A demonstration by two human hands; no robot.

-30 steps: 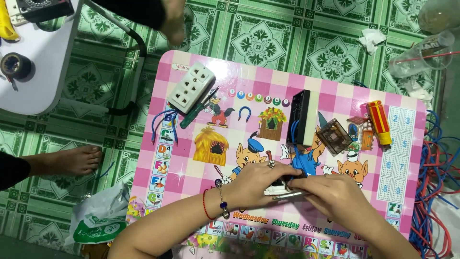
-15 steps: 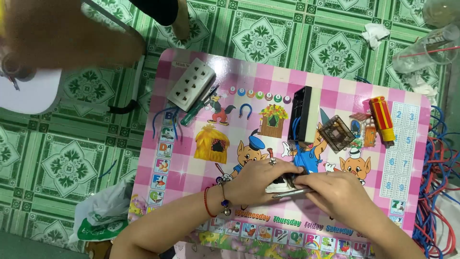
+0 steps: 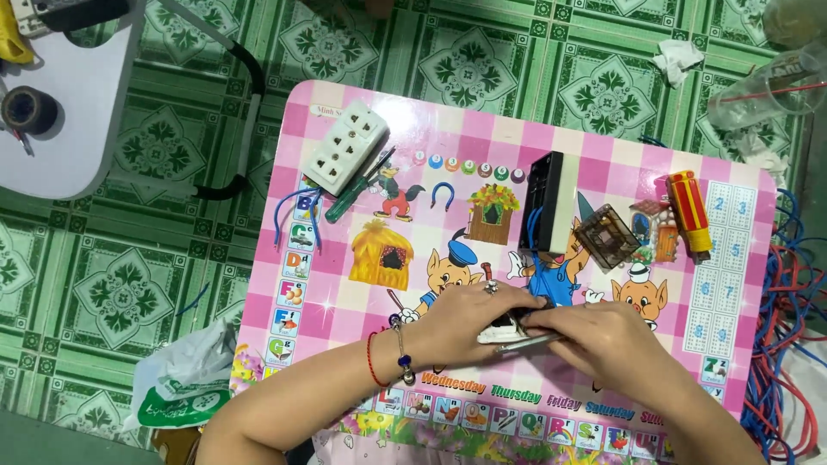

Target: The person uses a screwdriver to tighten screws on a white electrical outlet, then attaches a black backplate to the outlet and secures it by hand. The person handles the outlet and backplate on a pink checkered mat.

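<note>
Could slip: small white-and-black part (image 3: 508, 325) pinched between both hands over the pink desk (image 3: 345, 284), thin metal tool (image 3: 530, 343) pressed at its underside; too hard a push and the tip skids into fingers, or the part pops loose toward the loose items just beyond the grip: black box (image 3: 544, 202), clear brown block (image 3: 606, 237), red-and-yellow screwdriver (image 3: 689, 215). Left hand (image 3: 461, 323) closed over the part's left end, fingers curled narrow. Right hand (image 3: 603, 340) closed tight on part and tool from the right. White socket strip (image 3: 347, 146) well away, far left of the grip.
</note>
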